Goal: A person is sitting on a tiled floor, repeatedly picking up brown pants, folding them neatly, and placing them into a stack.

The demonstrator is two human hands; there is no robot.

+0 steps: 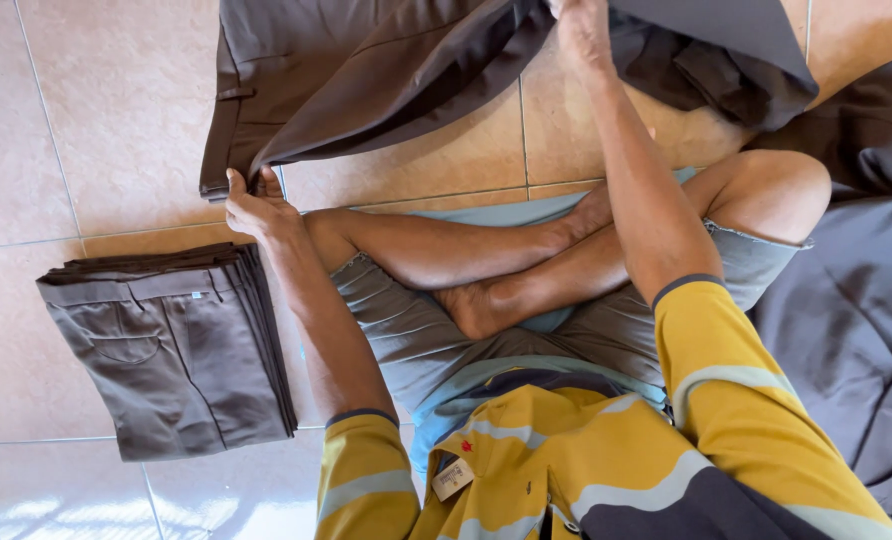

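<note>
Left hand (256, 208) grip pinched on brown trousers (366, 70) waistband; right hand (581, 28) apparently clamped on same fabric, partly cropped; folded stack (171, 345) beside on floor (96, 120).

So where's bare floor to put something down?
Bare tile lies left of the dark trousers, above the folded stack. Another patch sits between the trousers and the legs. Loose grey cloth crowds the right.

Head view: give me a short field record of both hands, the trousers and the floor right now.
left hand: pinching waistband corner of dark brown trousers
right hand: gripping the same trousers farther along, cloth lifted
folded stack: grey-brown trousers, on the person's left, apart from both hands
loose grey cloth: on the person's right
floor: beige tiles
posture: seated cross-legged
</note>
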